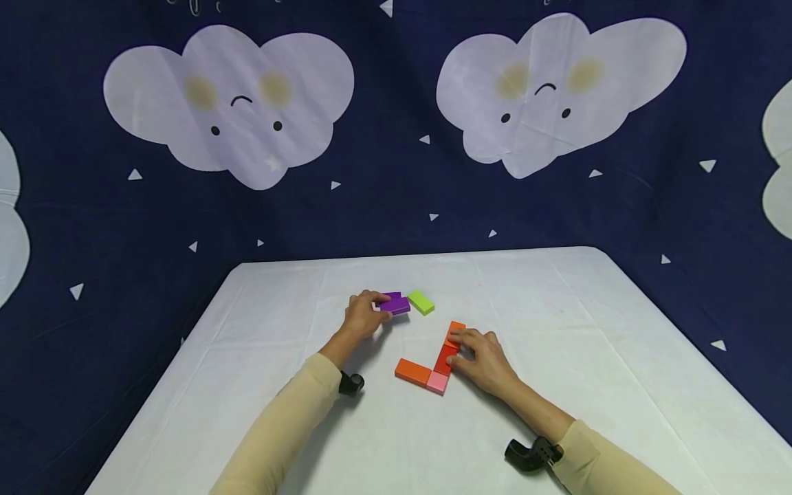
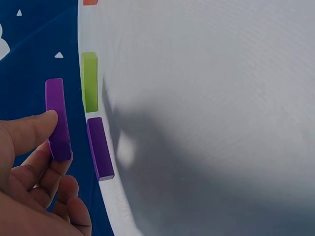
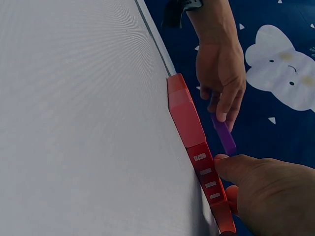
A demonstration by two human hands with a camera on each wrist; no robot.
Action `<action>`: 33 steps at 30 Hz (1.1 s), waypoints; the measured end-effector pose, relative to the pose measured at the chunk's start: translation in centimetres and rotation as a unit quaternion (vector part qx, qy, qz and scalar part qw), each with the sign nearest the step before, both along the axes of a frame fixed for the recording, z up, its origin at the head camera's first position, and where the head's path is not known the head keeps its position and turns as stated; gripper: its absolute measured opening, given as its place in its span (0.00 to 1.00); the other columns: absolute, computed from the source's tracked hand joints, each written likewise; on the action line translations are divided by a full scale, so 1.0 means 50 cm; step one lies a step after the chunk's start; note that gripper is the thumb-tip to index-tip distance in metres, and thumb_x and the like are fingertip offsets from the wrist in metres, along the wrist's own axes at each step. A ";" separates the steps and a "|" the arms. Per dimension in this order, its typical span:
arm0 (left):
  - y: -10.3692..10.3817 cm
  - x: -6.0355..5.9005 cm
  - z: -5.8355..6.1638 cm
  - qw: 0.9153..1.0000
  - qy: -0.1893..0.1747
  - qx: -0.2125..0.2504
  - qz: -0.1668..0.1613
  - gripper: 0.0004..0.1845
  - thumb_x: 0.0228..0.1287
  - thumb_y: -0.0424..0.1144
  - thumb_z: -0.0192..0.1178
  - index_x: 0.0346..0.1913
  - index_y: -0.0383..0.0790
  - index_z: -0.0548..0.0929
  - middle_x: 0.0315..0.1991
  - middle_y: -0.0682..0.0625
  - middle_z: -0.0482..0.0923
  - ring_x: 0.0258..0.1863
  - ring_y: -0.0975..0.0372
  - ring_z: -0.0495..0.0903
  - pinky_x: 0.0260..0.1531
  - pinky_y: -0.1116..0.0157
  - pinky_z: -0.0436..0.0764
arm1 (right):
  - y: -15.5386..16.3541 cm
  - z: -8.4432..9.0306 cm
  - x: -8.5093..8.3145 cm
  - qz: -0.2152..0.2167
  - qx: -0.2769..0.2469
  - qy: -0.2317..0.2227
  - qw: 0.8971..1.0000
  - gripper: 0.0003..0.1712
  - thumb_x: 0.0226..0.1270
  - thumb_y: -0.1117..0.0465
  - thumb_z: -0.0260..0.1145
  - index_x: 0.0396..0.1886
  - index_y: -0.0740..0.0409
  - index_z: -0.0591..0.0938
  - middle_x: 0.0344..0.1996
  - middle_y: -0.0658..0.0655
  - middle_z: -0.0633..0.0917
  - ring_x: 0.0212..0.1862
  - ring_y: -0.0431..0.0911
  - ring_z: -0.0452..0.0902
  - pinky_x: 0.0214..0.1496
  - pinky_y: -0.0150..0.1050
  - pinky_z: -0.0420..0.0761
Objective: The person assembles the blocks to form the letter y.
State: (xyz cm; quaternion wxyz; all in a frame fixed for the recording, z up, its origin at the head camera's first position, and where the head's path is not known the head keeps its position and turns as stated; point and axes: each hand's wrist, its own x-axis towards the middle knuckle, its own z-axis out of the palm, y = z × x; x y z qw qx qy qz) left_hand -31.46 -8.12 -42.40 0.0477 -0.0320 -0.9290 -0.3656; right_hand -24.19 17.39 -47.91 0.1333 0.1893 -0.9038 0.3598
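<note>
The left hand pinches a purple block lifted beside its twin, long axes parallel. The right hand rests straight fingers on the red block.

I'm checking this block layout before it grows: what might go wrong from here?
1. The left hand holds one purple block lifted above a second purple block; lowering it carelessly may knock that one or the green block.
2. The right hand rests on the red block; a push may shift the joined orange block and pink block.

A white-clothed table stands before a dark blue backdrop printed with smiling clouds.
</note>
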 end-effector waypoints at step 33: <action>-0.051 0.072 0.047 0.994 0.000 0.074 -0.076 0.18 0.54 0.33 0.66 0.50 0.42 0.83 0.48 0.46 0.78 0.48 0.49 0.70 0.40 0.65 0.65 | -0.003 -0.002 -0.002 -0.003 -0.006 -0.001 1.000 0.25 0.51 0.56 0.73 0.51 0.55 0.83 0.54 0.52 0.82 0.38 0.42 0.63 0.39 0.35 0.65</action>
